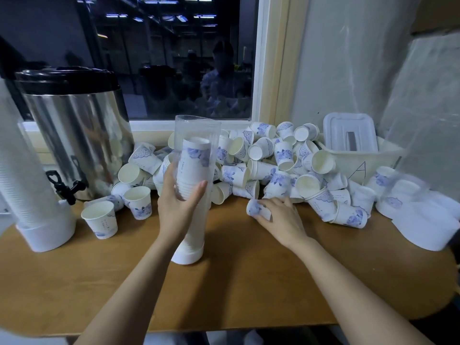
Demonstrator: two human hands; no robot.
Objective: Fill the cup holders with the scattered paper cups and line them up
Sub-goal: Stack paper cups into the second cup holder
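Observation:
A clear tube cup holder (196,135) with a white base stands on the wooden table (224,282), partly filled with a stack of white paper cups with blue flowers. My left hand (178,205) grips the tube at mid-height. My right hand (281,217) lies over one paper cup (256,209) lying on its side, fingers curled round it. Behind it is a heap of scattered cups (273,165). Two cups (100,219) stand upright at the left.
A steel drinks urn (74,130) with a black tap stands at the back left. Another filled holder (32,185) rises at the far left. A white bin with a lid (353,148) sits back right, with a third holder (418,190) lying beside it.

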